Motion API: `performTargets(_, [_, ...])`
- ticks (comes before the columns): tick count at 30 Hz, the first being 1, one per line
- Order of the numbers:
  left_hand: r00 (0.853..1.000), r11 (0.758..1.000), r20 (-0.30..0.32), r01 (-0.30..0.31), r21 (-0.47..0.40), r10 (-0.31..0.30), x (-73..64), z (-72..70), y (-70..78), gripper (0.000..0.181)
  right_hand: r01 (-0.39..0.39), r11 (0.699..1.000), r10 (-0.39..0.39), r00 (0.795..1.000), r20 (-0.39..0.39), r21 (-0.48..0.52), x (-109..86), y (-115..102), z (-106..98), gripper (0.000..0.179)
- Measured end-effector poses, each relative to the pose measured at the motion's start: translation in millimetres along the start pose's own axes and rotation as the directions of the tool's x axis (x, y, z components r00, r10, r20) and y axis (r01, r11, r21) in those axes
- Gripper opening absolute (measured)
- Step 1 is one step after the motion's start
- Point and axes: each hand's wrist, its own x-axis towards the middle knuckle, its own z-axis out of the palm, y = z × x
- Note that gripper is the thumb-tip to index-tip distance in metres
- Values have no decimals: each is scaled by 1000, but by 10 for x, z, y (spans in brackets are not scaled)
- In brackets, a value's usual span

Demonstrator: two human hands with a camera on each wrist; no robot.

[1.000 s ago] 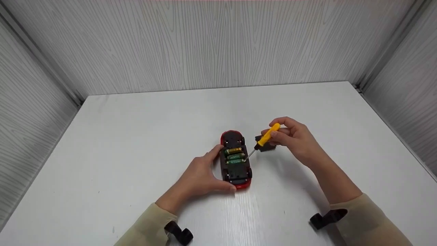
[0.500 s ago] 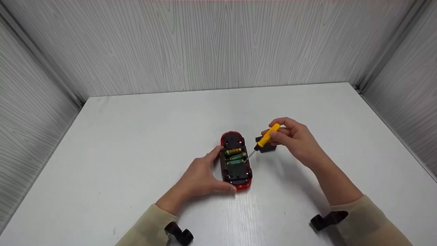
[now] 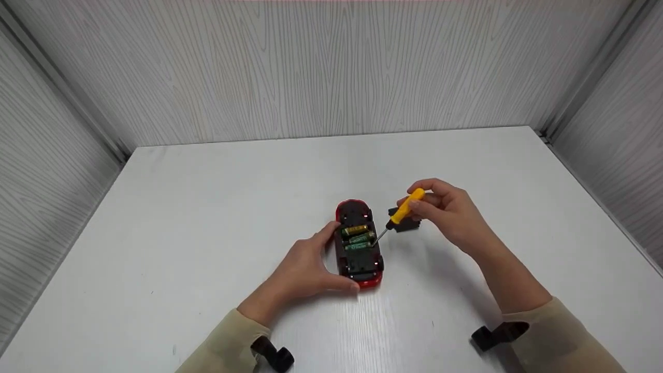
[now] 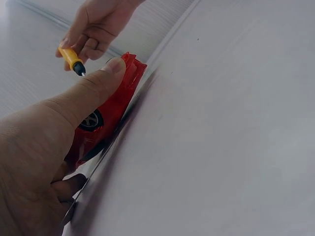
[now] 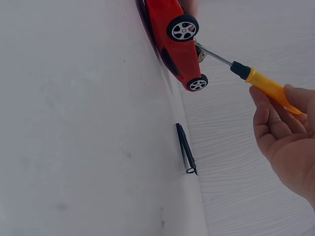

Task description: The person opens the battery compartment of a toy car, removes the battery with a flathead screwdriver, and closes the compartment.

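Observation:
A red toy car [image 3: 362, 263] lies upside down on the white table, its black underside facing up. Three batteries sit side by side in its uncovered compartment: a gold-and-green battery [image 3: 355, 229] farthest away, a tilted green battery [image 3: 361, 238] in the middle and another green battery [image 3: 357, 247] nearest. My left hand [image 3: 300, 267] grips the car, thumb at the near end and fingers along the left side. Between thumb and fingers my right hand [image 3: 453, 215] pinches a yellow-handled screwdriver [image 5: 268, 87]. The tip reaches the right end of the nearest battery; exact contact is hard to tell.
A black battery cover [image 3: 408, 225] lies right of the car, partly behind the screwdriver and below my right fingers. White wood-grain panels [image 3: 331, 67] close off the back and both sides of the table [image 3: 155, 233].
Inside the compartment, the middle battery has tilted slightly, its right end now higher. Both hands and the screwdriver have hardly moved.

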Motion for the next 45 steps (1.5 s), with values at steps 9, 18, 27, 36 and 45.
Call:
performTargets(9, [1000, 1000, 0, 2, -5, -2, 3, -11, 6, 136, -20, 1000, 20, 1000, 22, 14, 8, 30, -48, 28])
performTargets(18, [1000, 1000, 3, 14, -22, -14, 3, -17, -5, 137, -159, 987, 158, 987, 22, 23, 28, 119, -125, 29])
performTargets(27, [1000, 1000, 0, 3, -19, -3, -7, -10, -9, 135, -114, 994, 114, 993, -17, -4, 18, 63, -94, 29])
performTargets(36, [1000, 1000, -4, -9, -11, 9, 2, -16, -11, 134, -25, 998, 24, 1000, -21, -65, 3, -6, -40, 23])
performTargets(45, [1000, 1000, -3, -8, -16, 8, 7, -7, -7, 133, -31, 999, 30, 997, -66, -14, -5, -5, -112, 27])
